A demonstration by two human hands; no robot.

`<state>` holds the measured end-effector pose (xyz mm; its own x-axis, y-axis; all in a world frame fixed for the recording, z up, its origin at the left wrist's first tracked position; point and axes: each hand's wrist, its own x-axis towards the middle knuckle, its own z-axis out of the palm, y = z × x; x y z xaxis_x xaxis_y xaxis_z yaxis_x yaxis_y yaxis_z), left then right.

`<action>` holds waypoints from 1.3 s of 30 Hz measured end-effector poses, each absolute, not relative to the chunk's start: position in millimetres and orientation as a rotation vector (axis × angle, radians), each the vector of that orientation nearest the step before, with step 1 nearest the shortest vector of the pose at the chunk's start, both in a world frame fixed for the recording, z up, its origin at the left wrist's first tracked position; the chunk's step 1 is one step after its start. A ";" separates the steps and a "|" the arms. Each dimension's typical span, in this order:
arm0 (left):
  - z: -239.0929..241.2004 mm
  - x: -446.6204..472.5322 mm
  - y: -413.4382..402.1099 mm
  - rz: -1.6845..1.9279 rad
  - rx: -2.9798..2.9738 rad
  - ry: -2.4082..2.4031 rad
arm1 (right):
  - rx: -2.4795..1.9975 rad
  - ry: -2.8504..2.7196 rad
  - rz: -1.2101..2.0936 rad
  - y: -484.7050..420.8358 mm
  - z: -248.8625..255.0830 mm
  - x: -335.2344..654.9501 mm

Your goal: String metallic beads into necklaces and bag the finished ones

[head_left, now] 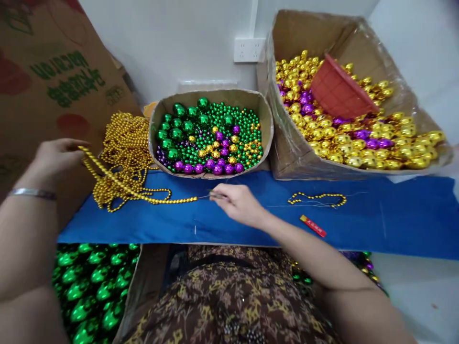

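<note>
My left hand (59, 160), raised at the left, pinches one end of a gold bead strand (125, 184). The strand sags from there down to the blue tabletop and runs right. Close to its right end is my right hand (238, 203), fingers closed. A thin line joins the last bead to these fingertips, where something small and dark pokes out; I cannot tell what it is. Beneath the strand's left part lies a heap of gold bead chains (125, 148). A short gold bead loop (317, 197) with loose thread lies right of my right hand.
Behind the strand stands a cut-down carton (211, 176) of green, purple and gold beads. A taller carton (290, 153) at right holds gold and purple beads and a red basket (339, 91). A red packet (313, 226) lies on the blue table (229, 231). Large green balls (95, 286) sit below.
</note>
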<state>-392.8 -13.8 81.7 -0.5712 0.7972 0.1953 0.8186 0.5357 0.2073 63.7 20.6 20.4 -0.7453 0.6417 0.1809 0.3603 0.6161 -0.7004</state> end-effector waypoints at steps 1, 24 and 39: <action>77.4 -381.8 -8.6 -0.417 -1.368 -2.743 | -0.874 -2.511 0.904 18.7 2.1 46.7; -102.8 -159.4 -26.6 -0.384 -2.933 -1.945 | -1.239 -2.493 0.997 16.5 -83.3 60.3; -65.2 -172.7 -18.0 0.500 -2.539 -1.616 | -2.061 -2.042 0.182 16.1 -92.5 326.8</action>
<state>-172.7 -18.0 -65.2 0.3862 0.8948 -0.2240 0.8650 -0.4357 -0.2489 326.8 16.1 -92.5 0.0190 0.9969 0.0758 0.9677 0.0007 -0.2521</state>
